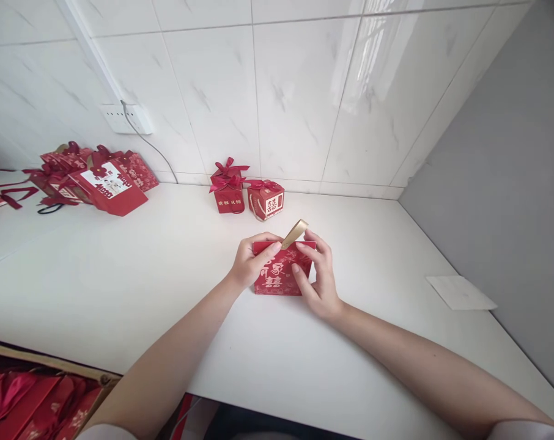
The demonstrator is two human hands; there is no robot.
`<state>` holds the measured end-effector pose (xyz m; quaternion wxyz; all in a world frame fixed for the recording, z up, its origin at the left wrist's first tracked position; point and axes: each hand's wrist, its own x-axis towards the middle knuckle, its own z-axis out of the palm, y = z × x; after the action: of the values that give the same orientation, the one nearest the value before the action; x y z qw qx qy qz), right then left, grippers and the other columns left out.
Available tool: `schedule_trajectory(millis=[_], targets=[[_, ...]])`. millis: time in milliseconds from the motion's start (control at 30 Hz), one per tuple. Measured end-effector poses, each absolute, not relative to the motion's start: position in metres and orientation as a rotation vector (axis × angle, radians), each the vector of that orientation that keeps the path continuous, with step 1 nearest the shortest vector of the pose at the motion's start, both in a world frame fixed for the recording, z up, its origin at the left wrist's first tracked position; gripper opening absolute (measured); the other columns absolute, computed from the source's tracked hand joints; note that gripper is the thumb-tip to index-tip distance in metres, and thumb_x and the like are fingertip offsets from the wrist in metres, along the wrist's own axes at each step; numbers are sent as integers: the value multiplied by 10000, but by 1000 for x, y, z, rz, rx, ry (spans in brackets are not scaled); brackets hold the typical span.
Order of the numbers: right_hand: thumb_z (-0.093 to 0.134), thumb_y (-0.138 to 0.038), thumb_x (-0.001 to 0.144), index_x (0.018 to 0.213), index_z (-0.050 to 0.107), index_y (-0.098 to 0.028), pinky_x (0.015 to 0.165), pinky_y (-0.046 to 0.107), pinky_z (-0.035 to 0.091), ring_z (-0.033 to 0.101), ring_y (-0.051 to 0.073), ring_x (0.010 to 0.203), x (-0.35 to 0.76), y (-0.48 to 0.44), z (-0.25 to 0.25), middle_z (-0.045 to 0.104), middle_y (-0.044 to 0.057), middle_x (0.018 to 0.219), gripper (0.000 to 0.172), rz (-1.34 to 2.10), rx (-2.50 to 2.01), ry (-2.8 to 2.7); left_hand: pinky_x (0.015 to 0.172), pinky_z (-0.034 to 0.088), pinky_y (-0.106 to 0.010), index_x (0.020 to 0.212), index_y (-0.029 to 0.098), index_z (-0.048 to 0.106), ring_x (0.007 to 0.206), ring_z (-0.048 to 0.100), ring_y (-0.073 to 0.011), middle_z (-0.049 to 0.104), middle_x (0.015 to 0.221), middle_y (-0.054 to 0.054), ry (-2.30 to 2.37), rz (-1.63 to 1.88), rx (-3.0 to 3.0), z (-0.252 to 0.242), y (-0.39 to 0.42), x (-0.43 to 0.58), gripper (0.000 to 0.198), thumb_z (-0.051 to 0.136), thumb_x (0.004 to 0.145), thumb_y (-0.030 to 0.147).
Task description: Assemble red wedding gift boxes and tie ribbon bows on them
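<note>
A red gift box [277,282] with pale Chinese characters stands on the white table in front of me. A gold ribbon loop [295,233] sticks up from its top edge, leaning right. My left hand [255,260] grips the box's upper left corner, thumb on the front face and fingers behind. My right hand [320,275] is at the right side, with its thumb and fingers touching the front and the top edge near the ribbon. The back of the box is hidden from me.
Two small red boxes with bows, one taller [230,194] and one cube-shaped [266,200], stand by the tiled wall. A pile of red gift boxes [107,183] lies at the left. A carton [43,400] of red boxes sits lower left. White paper [460,293] lies at right.
</note>
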<state>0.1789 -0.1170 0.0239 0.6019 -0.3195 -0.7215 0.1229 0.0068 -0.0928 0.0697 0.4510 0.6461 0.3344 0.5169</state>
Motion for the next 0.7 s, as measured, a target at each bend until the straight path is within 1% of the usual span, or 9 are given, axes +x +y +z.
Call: schedule_trajectory(millis=[100,167,267,333,500,567,700], targets=[[492,-189,919,1383,395,-376,1112,573,323,278,295,1411,177,-119,21,253,49,1521,510,289,-809,-1728,677,474,-276,885,147,694,728,619,-173,683,824,-61,746,1285,1570,66,-93,8,305,564,880,423],[487,-191,920,1389,395,-397,1109,591,313,257,311,1419,177,-119,22,221,27,1541,521,268,-823,-1754,689,477,-285,873,138,694,740,622,-182,685,832,-70,734,1285,1579,66,-94,8,347,521,899,437],[479,-185,921,1372,422,-417,1106,609,302,255,324,1419,179,-119,26,225,11,1532,510,221,-811,-1797,703,477,-288,850,136,695,753,618,-186,680,823,-66,750,1273,1602,68,-96,10,352,515,900,434],[480,-192,921,1373,414,-413,1107,608,302,260,317,1418,179,-120,28,255,20,1512,508,211,-802,-1806,706,479,-289,852,139,701,750,618,-187,680,808,-61,766,1266,1607,69,-97,10,342,523,894,428],[488,-226,917,1435,282,-368,1119,622,264,275,301,1415,177,-123,27,284,68,1511,576,240,-814,-1733,778,498,-318,922,143,732,823,651,-221,715,883,-78,776,1270,1561,70,-98,11,320,533,882,390],[490,-221,914,1439,280,-360,1124,627,242,262,308,1421,178,-124,28,269,69,1524,582,236,-819,-1735,756,498,-313,901,142,733,802,650,-215,716,868,-72,754,1254,1544,70,-97,11,316,527,886,381],[480,-202,915,1428,332,-367,1142,623,189,246,323,1428,180,-124,34,203,43,1557,559,194,-838,-1787,704,481,-290,873,139,710,744,624,-188,692,809,-56,719,1246,1535,71,-97,11,310,528,890,389]])
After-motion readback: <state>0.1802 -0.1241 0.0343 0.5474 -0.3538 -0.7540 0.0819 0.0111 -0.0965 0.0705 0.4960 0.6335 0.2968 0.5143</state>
